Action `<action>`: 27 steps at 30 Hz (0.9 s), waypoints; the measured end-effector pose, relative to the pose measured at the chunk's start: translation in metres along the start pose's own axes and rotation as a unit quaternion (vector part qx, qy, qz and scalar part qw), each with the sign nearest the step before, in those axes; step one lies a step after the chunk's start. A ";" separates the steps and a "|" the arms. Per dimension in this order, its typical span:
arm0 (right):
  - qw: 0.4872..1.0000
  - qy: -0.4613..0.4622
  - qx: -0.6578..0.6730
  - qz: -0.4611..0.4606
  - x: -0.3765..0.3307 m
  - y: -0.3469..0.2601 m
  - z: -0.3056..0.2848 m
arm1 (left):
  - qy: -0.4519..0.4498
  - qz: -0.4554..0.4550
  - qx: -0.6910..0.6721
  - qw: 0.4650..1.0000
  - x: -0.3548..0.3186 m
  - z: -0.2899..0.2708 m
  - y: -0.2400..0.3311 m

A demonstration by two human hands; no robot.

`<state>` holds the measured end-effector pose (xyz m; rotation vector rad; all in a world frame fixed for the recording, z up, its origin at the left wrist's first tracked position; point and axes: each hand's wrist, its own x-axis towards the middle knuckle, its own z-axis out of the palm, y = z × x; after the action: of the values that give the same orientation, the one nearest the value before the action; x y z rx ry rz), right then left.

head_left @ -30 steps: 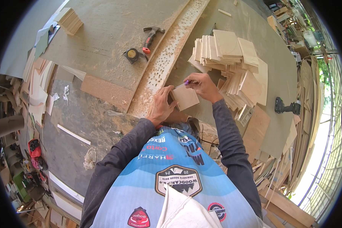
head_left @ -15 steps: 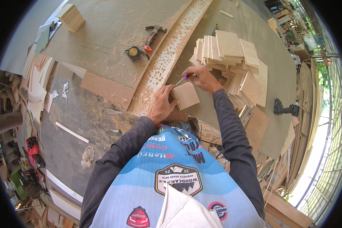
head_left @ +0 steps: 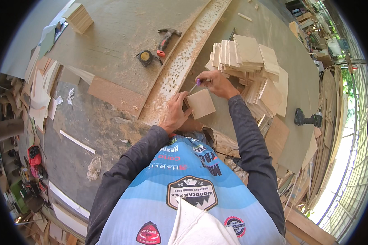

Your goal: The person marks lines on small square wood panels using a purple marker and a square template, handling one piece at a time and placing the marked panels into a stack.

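My left hand [head_left: 176, 111] is closed on the left edge of a small square plywood piece [head_left: 201, 104], its thumb along the near side. In my right hand [head_left: 218, 84] I pinch the purple handle of a screwdriver [head_left: 198, 82]. Its thin metal shaft slants down toward the piece's far left corner, by my left fingertips. The exact tip is too small to make out. Just beyond my right hand stand stacks of thin square plywood pieces [head_left: 247, 49], some leaning and fanned out.
A claw hammer [head_left: 165, 43] and a tape measure [head_left: 144, 58] lie on the dusty worktable [head_left: 122, 24]. A sawdust-covered strip [head_left: 172, 77] runs across it. At far left is another plywood stack [head_left: 78, 18]; a black cordless drill [head_left: 308, 117] lies at right.
The view has shifted very slightly. My hands, the screwdriver and the plywood piece hold nearly the same position.
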<state>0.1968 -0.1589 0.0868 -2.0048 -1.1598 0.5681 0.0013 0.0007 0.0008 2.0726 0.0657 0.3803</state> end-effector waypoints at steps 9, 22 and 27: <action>1.000 0.017 0.008 0.005 -0.006 0.005 0.004 | -0.004 0.002 0.005 1.000 0.000 0.001 -0.002; 1.000 0.020 0.017 -0.017 -0.002 0.003 0.008 | -0.001 0.005 0.007 1.000 0.001 0.001 -0.001; 0.995 0.055 -0.074 -0.037 -0.012 -0.010 0.004 | -0.025 -0.002 0.021 0.999 0.000 0.000 0.000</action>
<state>0.1825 -0.1648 0.0922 -2.0797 -1.2328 0.3376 0.0015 0.0001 0.0011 2.1213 0.0478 0.3284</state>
